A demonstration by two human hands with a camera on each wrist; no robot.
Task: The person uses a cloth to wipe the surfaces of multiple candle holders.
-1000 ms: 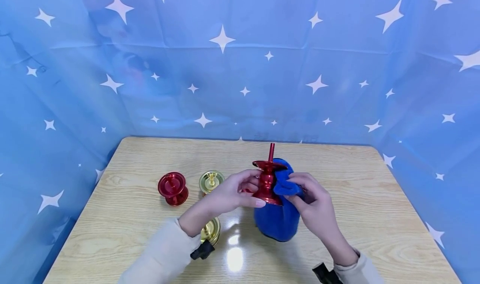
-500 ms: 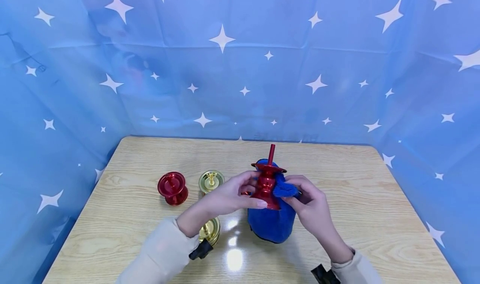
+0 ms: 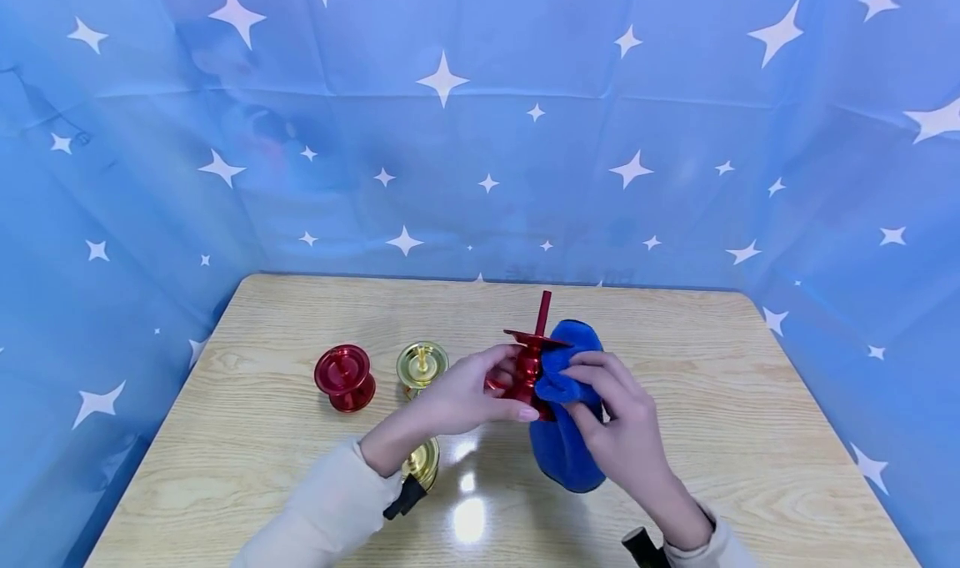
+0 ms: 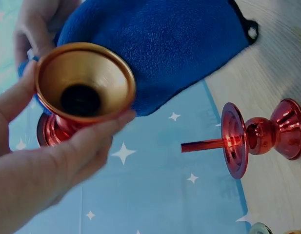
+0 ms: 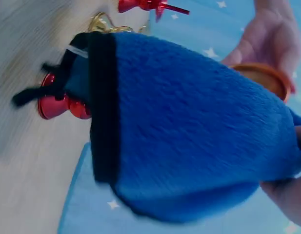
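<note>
My left hand grips a red metal candlestick round its lower body and holds it above the table. Its spike points up, and the left wrist view looks into its hollow gold-coloured base. In my right hand is a pinched fold of a blue plush mitt, which touches the candlestick's right side. The rest of the mitt hangs down; the right wrist view shows its black cuff and loop. My right fingers partly hide the fold.
A red candlestick and a gold one stand on the table's left half. Another gold one is partly behind my left forearm. One more red candlestick shows in the left wrist view. A starry blue curtain hangs behind the table.
The mitt's hanging part swings left, then back right. My right hand and its fold have moved slightly down and left across the candlestick. The held candlestick has dipped a little.
</note>
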